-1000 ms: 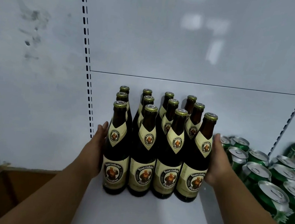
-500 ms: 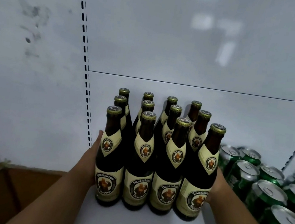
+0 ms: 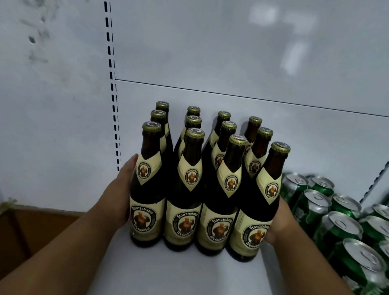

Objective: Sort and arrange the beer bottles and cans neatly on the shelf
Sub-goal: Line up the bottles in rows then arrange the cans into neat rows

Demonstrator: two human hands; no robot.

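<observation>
On the white shelf (image 3: 184, 281), against the white back panel, a block of 12 brown bottles (image 3: 204, 187) stands upright in 4 columns running front to back, bracketed between the left hand (image 3: 123, 191) and right hand (image 3: 280, 221), both pressed flat with straight fingers against the outer front bottles. The green cans (image 3: 340, 229) are packed just right of the block. Compared with 0.5 s ago, the front row is seen squarer and the block appears pushed slightly back.

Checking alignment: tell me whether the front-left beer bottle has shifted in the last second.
No. The front-left beer bottle keeps its gap from the slotted upright.
</observation>
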